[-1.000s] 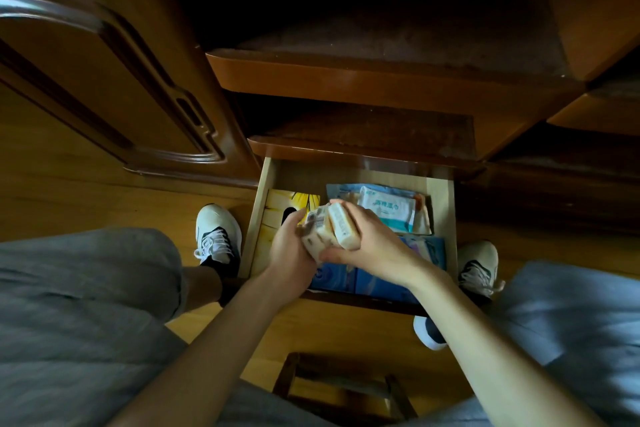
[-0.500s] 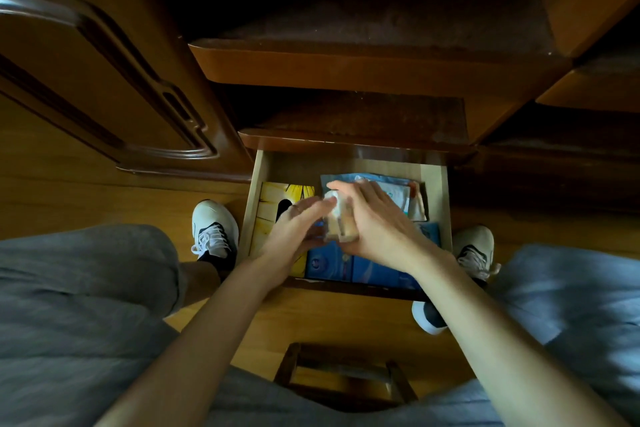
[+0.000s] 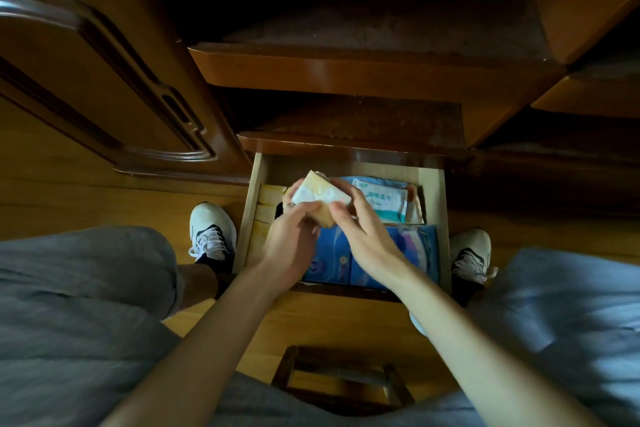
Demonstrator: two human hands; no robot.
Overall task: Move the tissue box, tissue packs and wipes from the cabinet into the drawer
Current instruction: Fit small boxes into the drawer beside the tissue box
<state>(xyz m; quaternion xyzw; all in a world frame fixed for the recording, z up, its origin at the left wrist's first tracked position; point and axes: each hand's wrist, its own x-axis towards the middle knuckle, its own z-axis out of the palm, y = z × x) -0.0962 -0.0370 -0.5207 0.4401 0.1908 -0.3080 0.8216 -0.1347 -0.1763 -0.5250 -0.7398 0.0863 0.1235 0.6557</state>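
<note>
Both hands hold a small white and yellow tissue pack over the open wooden drawer. My left hand grips its lower left side, my right hand its lower right edge. The pack is tilted, above the drawer's left middle. Inside the drawer lie a yellow tissue box at the left, a white and blue wipes pack at the back right, and blue tissue packs along the front. The cabinet shelves above look dark and bare.
The cabinet door stands open at the left. My grey-trousered knees flank the drawer, with white shoes on the wooden floor at either side. A small wooden stool sits under me near the bottom.
The tissue pack has been turned and raised slightly toward the back left of the drawer. Both hands stay on it, with my left hand now gripping from below.
</note>
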